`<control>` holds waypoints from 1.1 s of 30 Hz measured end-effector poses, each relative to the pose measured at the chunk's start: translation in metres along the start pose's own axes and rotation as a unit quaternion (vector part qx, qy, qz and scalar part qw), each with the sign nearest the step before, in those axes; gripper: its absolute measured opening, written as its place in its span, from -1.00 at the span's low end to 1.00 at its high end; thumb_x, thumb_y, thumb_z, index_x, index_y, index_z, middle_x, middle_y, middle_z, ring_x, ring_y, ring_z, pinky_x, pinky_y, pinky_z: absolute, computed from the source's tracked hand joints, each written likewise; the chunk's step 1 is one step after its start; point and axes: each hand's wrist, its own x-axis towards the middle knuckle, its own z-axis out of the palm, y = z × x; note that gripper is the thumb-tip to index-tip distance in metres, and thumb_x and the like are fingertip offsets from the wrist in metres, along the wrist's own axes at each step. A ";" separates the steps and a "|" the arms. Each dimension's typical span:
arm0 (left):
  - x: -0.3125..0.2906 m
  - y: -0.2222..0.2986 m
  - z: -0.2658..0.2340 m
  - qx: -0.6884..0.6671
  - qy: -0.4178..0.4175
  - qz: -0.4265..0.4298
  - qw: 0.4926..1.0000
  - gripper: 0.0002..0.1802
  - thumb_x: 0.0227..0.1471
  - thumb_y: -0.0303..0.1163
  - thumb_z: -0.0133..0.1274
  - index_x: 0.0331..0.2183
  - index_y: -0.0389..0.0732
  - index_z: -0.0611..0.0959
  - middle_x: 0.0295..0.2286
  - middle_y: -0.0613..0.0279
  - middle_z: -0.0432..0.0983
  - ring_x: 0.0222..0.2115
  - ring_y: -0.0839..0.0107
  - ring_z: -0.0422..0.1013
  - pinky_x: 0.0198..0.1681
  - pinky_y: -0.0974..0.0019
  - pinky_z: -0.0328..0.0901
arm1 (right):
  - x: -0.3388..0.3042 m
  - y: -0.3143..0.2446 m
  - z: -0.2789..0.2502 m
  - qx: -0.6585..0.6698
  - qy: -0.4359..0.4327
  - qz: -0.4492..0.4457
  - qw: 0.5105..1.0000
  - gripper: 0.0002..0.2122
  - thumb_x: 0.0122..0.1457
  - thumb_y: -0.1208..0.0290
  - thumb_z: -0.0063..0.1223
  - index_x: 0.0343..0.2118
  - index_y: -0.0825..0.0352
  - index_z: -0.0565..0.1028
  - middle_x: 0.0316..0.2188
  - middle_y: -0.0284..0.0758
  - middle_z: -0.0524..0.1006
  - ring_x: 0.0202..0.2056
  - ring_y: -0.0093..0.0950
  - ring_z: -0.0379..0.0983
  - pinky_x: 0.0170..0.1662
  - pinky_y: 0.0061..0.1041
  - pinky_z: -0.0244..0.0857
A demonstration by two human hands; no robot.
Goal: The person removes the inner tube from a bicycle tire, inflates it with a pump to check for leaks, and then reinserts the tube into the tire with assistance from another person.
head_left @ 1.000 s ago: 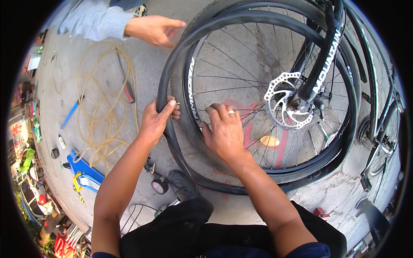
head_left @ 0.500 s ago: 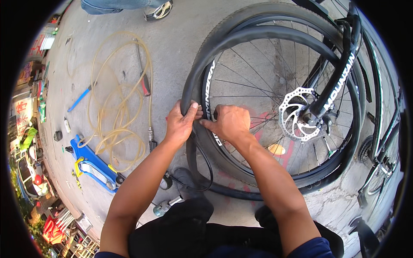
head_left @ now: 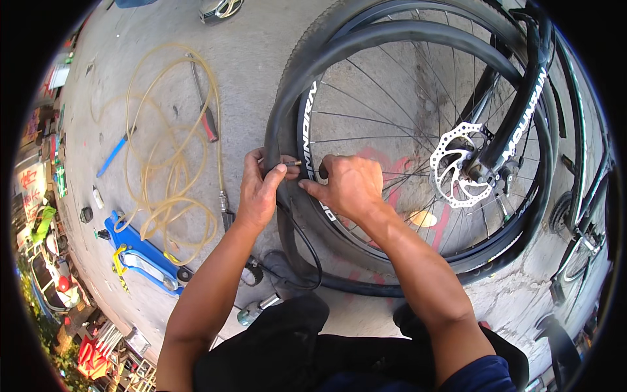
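While the bicycle wheel (head_left: 305, 127) is taking up the right-hand part of the view, the black inner tube (head_left: 275, 117) is looping over its face and bulging past its left edge. A thin black hose (head_left: 319, 261) is curving up toward the tube from below. On that left edge, the left hand (head_left: 260, 196) is grasping the tube, its fingers wrapping behind and its thumb pressing in front. The right hand (head_left: 353, 186) is hovering just beside, fingers curling; I cannot tell whether they are gripping anything. Smallest, the valve stem (head_left: 295, 163) is jutting sideways from the tube, its long axis pointing rightward; it is sitting nearer the left thumb, and leftward and slightly above the right thumb tip.
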 end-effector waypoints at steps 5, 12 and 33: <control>-0.004 -0.001 0.012 0.026 0.068 0.029 0.997 -0.67 0.33 -0.46 0.09 -0.03 -0.38 0.33 -0.18 -0.04 0.62 -0.23 0.31 0.61 -0.07 0.23 0.53 | -0.001 -0.001 -0.001 0.015 0.015 -0.009 1.000 -0.53 0.04 -0.13 0.37 -0.41 0.29 0.67 -0.55 -0.16 0.65 -0.40 -0.14 0.65 -0.31 -0.16 0.47; -0.007 -0.002 0.022 0.070 0.109 0.052 0.990 -0.80 0.31 -0.52 0.14 -0.12 -0.37 0.46 -0.24 0.05 0.64 -0.31 0.39 0.61 -0.18 0.31 0.52 | -0.003 0.002 0.001 0.029 0.029 -0.025 0.999 -0.55 0.03 -0.10 0.39 -0.43 0.30 0.66 -0.53 -0.16 0.65 -0.41 -0.12 0.64 -0.31 -0.17 0.46; -0.006 0.008 0.011 0.279 0.155 0.111 0.941 -0.88 0.27 -0.47 0.22 -0.30 -0.31 0.63 -0.43 0.26 0.64 -0.44 0.57 0.48 -0.31 0.43 0.39 | 0.002 -0.005 -0.007 0.049 0.018 -0.005 0.999 -0.57 0.04 -0.08 0.38 -0.46 0.30 0.68 -0.49 -0.07 0.67 -0.38 -0.11 0.67 -0.27 -0.15 0.49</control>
